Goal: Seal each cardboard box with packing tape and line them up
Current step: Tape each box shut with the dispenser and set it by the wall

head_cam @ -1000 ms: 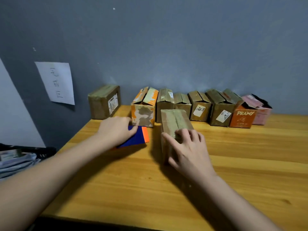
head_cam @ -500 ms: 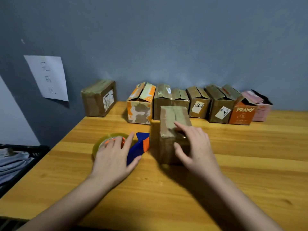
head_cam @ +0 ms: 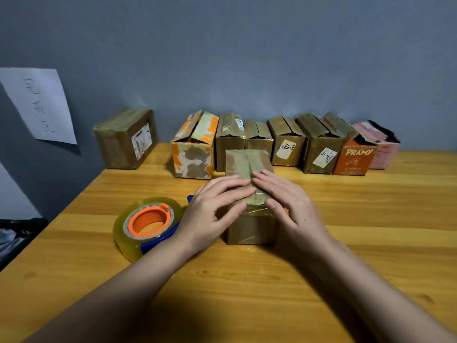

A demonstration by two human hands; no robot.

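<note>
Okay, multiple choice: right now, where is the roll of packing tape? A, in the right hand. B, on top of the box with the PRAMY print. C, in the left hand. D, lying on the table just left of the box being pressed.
D: the tape roll lies flat on the table, while the left hand and right hand both press on the near box.

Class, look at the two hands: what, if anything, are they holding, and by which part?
Both the left hand and the right hand rest on the near end of the brown box's taped top, fingers flat and thumbs on its front face. The tape dispenser lies unheld.
</note>
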